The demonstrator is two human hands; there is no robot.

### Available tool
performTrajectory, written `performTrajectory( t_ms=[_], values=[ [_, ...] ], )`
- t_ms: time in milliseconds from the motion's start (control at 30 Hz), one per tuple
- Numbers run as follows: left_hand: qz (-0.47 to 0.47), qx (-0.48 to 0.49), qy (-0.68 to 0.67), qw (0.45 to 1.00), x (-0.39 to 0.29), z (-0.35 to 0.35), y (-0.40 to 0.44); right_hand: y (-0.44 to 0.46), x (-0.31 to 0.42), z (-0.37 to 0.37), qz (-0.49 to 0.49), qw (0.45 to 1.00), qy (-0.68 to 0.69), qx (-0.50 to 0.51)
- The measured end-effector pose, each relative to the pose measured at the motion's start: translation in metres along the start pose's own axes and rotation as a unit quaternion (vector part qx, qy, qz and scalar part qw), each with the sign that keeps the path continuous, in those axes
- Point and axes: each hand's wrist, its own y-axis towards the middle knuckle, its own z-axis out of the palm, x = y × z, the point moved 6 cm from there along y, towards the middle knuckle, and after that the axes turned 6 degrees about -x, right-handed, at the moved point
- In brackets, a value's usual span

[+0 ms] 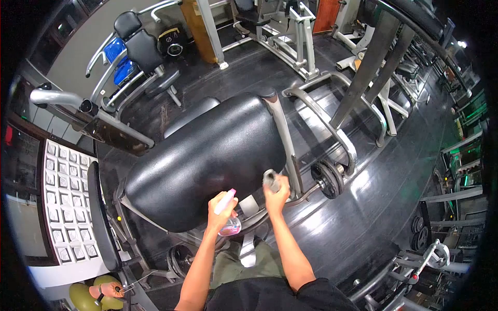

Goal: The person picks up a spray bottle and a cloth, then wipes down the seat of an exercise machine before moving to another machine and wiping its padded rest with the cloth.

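Observation:
My left hand [216, 211] is wrapped round a clear spray bottle [231, 227] with a white and pink trigger head and pinkish liquid inside. In my right hand [277, 194] is a bunched greyish cloth [270, 179], slightly blurred. Both hands are over the near edge of a large black padded bench [207, 155], whose rounded top has a glossy surface. The spray head points toward the pad. The cloth is close to the pad's right end; whether it touches the pad I cannot tell.
Weight plates [328, 179] sit on a bar to the right of the bench. A black padded seat machine [142, 49] stands at the back left, with a blue chair [118, 59] beside it. Green balls [83, 298] lie at the lower left. Metal machine frames [332, 119] stand behind.

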Motion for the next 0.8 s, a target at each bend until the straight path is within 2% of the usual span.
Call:
performTrajectory(
  t_ms=[100,167,267,367,500,567,667,767,800],
  values=[
    [-0.005,0.014,-0.008,1.000,0.009,-0.004,0.001,-0.028,0.008,0.004,-0.059,0.988,0.045,0.133],
    [0.002,0.016,0.000,1.000,0.012,-0.008,-0.002,-0.021,0.001,-0.001,-0.019,0.985,0.054,0.163],
    [-0.008,0.020,0.014,1.000,0.009,-0.013,-0.008,0.011,-0.001,-0.010,-0.062,0.990,0.013,0.129],
    [-0.029,0.017,0.019,0.999,0.007,-0.016,-0.016,0.027,0.008,-0.008,-0.011,0.997,0.017,0.077],
    [-0.025,0.010,0.013,1.000,0.017,-0.020,-0.022,-0.004,0.021,0.004,-0.037,0.998,0.025,0.043],
    [-0.025,0.004,0.012,1.000,0.020,-0.021,-0.024,-0.028,0.018,0.010,-0.037,0.993,0.051,0.101],
    [-0.043,0.001,0.003,0.999,0.022,-0.024,-0.027,-0.052,0.020,0.015,-0.104,0.961,0.021,0.257],
    [-0.028,-0.002,0.019,0.999,0.022,-0.029,-0.028,-0.030,0.010,0.006,-0.104,0.961,0.019,0.255],
    [-0.028,-0.006,0.018,0.999,0.023,-0.032,-0.028,-0.018,0.012,0.001,-0.101,0.970,-0.002,0.221]
  ],
)
